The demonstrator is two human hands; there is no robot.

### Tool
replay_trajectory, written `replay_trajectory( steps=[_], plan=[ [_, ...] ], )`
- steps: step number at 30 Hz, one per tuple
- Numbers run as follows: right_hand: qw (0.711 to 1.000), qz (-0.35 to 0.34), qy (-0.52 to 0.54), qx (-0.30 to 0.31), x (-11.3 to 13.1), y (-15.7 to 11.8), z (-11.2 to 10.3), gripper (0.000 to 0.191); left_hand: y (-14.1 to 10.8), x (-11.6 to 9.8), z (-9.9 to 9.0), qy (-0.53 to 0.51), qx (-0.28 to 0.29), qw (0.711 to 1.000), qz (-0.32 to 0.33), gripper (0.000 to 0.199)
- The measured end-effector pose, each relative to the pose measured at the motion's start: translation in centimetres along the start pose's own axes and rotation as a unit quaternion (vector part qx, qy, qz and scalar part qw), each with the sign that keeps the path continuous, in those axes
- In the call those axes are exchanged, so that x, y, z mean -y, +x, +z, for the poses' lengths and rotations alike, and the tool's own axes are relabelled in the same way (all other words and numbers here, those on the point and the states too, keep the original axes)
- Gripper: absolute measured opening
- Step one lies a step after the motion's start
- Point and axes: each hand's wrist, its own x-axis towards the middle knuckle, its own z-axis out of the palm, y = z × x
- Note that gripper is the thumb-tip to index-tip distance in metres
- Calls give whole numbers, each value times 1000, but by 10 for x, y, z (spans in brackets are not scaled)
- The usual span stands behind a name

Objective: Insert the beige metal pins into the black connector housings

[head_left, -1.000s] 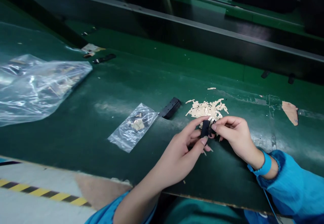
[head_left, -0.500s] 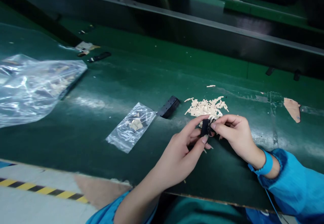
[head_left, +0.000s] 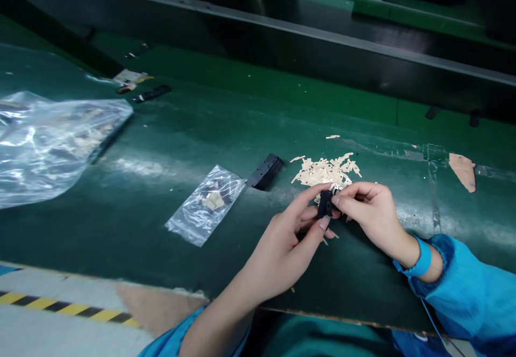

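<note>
My left hand [head_left: 292, 238] holds a small black plastic part [head_left: 324, 204] between thumb and fingertips. From the right, my right hand [head_left: 368, 212] pinches at the edge of that part; its thumb and index finger are closed, and whatever sits between them is too small to name. Just beyond my fingers lies a loose pile of thin cream-coloured flat pieces [head_left: 324, 171]. A black rectangular block with small holes [head_left: 266, 171] rests left of the pile. Beside it is a clear plastic bag [head_left: 206, 206] with a few cream pieces inside.
A large clear bag [head_left: 56, 142] of pieces covers the left of the green table [head_left: 193, 131]. Black strips [head_left: 152, 94] lie behind it. A brown scrap [head_left: 463, 171] is at the right. A dark ledge [head_left: 282, 40] runs along the back.
My right hand's fingertips have shifted slightly against the black part, and the part has turned a little in my left fingers. The whole view has moved slightly.
</note>
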Motion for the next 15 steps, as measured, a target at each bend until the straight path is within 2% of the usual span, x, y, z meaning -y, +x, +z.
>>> replay_trajectory(
  steps=[15],
  plan=[
    [1000, 5, 6, 15, 3, 1, -1, 11, -2, 1, -2, -3, 5, 1000, -12, 49]
  ],
)
